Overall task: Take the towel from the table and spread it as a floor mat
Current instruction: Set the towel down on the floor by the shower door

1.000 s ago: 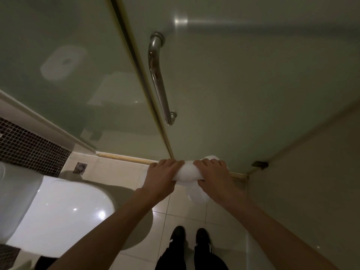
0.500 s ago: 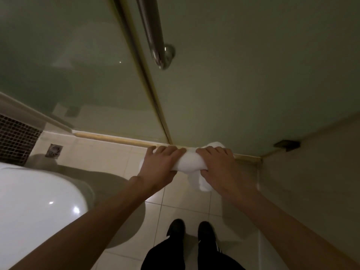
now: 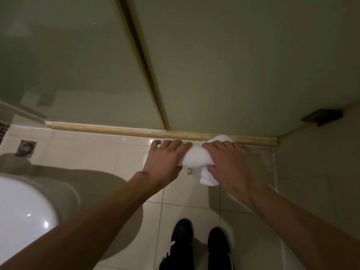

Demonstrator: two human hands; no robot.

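While gripped by left hand (image 3: 165, 160) and right hand (image 3: 228, 162), bunched towel (image 3: 191, 159), long axis side to side.

Both bare arms are reaching forward and down, angling toward each other. The left forearm (image 3: 87, 221) is extending from the lower left, the right forearm (image 3: 302, 221) from the lower right. The left hand (image 3: 165, 158) and the right hand (image 3: 228, 162) are lying knuckles-up, side by side, each curling its fingers over a bunched white towel (image 3: 193, 159) and gripping it, with a short stretch of cloth showing between them.
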